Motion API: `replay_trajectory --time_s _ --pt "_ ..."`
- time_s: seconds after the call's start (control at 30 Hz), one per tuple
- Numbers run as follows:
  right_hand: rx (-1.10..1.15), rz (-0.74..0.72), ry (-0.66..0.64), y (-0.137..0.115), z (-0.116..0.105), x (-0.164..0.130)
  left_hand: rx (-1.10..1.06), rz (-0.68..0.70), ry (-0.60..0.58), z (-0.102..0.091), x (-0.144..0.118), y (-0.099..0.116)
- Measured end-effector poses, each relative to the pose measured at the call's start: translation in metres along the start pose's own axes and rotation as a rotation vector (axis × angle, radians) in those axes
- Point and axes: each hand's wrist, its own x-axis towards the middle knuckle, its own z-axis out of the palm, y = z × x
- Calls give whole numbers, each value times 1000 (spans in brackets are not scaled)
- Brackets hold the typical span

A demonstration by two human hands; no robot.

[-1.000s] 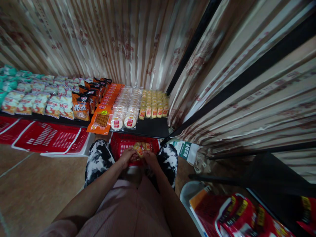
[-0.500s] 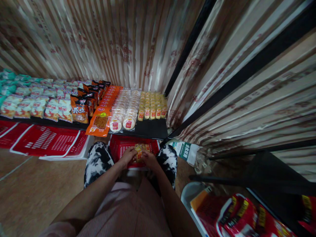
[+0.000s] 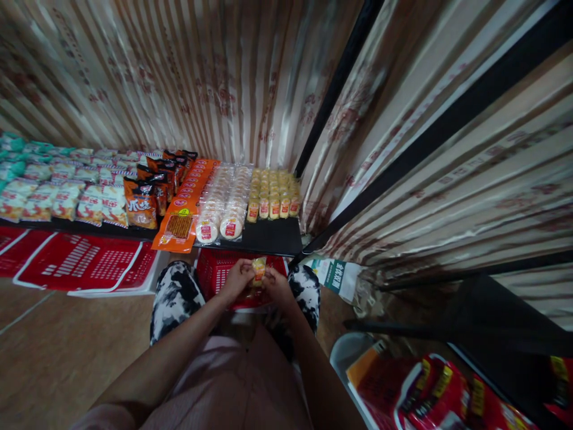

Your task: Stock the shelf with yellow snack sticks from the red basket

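Between my two hands is a small yellow snack pack with a red label, held above a red basket. My left hand pinches its left side. On its right side the fingers of my right hand are closed too. Part of another yellow pack shows just below, half hidden by the hands. Beyond the basket, rows of matching yellow packs stand on the right part of a black shelf, with bare shelf in front of them. Left of these lie round white cracker packs.
Orange stick-snack packs, orange-black bags and white bags line the shelf leftward. Red baskets stand below it. Black frame bars slant across the right side. Red packages fill the lower right.
Both hands have risen slightly out of the basket with one yellow pack, now upright between the fingers. The view has shifted a little.
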Motion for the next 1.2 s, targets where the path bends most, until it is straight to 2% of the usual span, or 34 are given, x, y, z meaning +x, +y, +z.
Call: replay_trajectory --time_s 0.1,0.23,0.43,0.63,0.8,0.97,1.2 --pt "-3 -11 58 -8 -7 2 50 96 -1 5 -1 6" --pt "21 -38 156 -19 -13 6 97 158 6 11 0 12" --pt "29 -55 279 -30 -17 16 186 234 -38 19 13 9" --pt "1 -90 326 -37 -23 27 202 312 -32 24 23 12" --pt "-123 -108 383 -43 -30 45 191 376 -5 31 31 22" --pt "-223 -106 411 -45 -36 69 159 383 -1 39 41 31" --pt "-319 -149 486 -46 -38 96 317 505 17 44 59 33"
